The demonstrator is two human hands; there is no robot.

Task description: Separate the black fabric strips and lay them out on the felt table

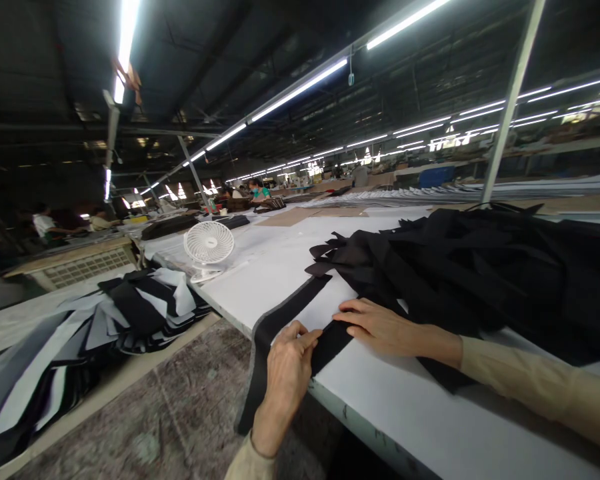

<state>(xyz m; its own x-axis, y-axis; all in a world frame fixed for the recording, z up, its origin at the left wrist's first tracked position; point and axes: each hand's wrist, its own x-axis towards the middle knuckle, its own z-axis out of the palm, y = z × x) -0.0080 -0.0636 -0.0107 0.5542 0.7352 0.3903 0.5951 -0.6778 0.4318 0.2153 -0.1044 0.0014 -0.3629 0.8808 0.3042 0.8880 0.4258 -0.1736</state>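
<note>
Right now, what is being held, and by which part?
The left hand pinches a black fabric strip mid-length, at the table edge; the right hand only presses flat on it.

My left hand [286,373] covers a stretch of the black fabric strip [287,307], so I cannot see how the fingers [306,341] sit beneath. The black fabric pile [480,267] and my right sleeve [530,380] run off the right edge. Distant workers [257,191], possibly seated, are too small to make out.
</note>
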